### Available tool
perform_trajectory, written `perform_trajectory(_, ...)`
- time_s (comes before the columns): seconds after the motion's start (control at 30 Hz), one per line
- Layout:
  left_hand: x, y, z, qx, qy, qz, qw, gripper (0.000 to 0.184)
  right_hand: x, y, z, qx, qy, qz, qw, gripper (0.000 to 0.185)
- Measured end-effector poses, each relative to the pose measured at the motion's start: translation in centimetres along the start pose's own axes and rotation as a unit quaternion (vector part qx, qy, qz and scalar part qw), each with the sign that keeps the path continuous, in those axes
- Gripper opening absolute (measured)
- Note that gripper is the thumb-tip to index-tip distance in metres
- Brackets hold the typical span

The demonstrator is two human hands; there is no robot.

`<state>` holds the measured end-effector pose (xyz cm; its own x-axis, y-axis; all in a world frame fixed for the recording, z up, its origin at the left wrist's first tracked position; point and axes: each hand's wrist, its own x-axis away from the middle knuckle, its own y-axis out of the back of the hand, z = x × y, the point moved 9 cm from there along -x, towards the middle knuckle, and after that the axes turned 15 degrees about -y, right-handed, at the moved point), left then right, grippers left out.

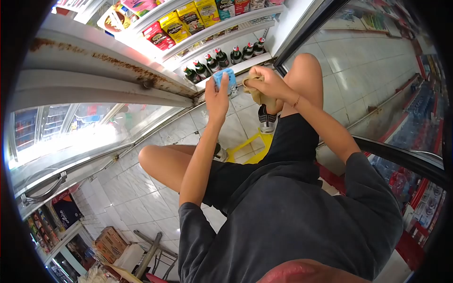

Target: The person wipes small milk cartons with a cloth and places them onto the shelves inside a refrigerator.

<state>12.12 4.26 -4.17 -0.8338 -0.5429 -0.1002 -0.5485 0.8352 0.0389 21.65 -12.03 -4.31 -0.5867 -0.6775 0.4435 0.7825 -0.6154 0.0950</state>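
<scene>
Low in front of the open fridge, my left hand (217, 100) is closed on a light-blue block (230, 78) that looks like a sponge, the thumb lying across its near face. To its right, my right hand (271, 84) grips a bunched beige cloth (258, 94), part of which hangs below the fingers. A small gap separates the two hands. Just beyond them, a row of dark green bottles (221, 58) with red-and-white tops stands on the fridge's bottom shelf.
Colourful pouches (190, 19) line the shelf above the bottles. The glass door (349, 66) stands open on the right. A rusty frame post (108, 59) runs along the left. Beneath me is a yellow stool (257, 142) on the tiled floor. Cardboard boxes (111, 245) sit lower left.
</scene>
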Motion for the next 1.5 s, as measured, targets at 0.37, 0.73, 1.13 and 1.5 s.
perform_trajectory(0.37,-10.1,-10.5,-0.4,-0.230,-0.244,0.115,0.935,0.068,-5.5,9.7,3.7,0.086,0.072,-0.106,0.988,0.064)
perform_trajectory(0.73,-15.8,-13.8,3.2,-0.248,-0.185,0.058,0.949,0.064,-12.4,14.1,2.6,0.004,0.108,-0.165,0.980,0.055)
perform_trajectory(1.13,-16.3,-14.5,2.3,-0.219,-0.275,-0.005,0.936,0.052,-14.5,15.6,0.1,-0.088,0.016,-0.235,0.968,0.047)
perform_trajectory(1.5,-17.8,-13.9,3.2,-0.177,-0.265,-0.019,0.948,0.029,-14.9,15.2,0.1,-0.086,0.025,-0.273,0.958,0.055)
